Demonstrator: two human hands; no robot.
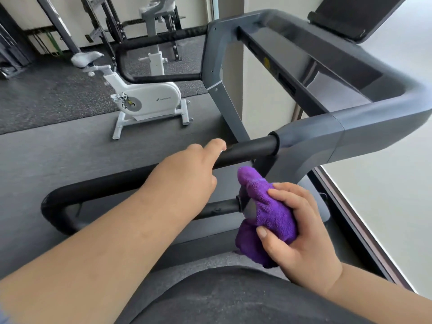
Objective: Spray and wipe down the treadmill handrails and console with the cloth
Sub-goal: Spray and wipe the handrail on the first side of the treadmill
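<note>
1. Purple and fluffy, the cloth (268, 213) is bunched into a thick wad with 1 corner sticking upward; you hold it in your right hand (301, 232), whose fingers (287, 195) and thumb are curled tight around the wad.
2. Your cloth sits low in the frame, right of centre, pressed against the end of a short black bar (222, 208) where that bar meets a grey joint of the treadmill frame.
3. Your left hand (187, 176) reaches across to the near handrail (250, 149), a black foam-covered tube; the hand lies over the top of it with the fingers wrapped down the far side, so you cannot tell how tightly they close.
4. That handrail runs into a grey moulded arm (350, 127) that bends round to the console (304, 59), a dark panel tilted away from you and slightly blurred.
5. A dark screen or tablet holder (350, 15) stands above the console at the top right.
6. The far handrail (161, 40), also black, loops out from the grey upright at top centre.
7. Beyond the treadmill, a white exercise bike (145, 99) stands on the grey floor (58, 141), with darker gym racks (105, 22) against the back wall.
8. No container shows in this view.
</note>
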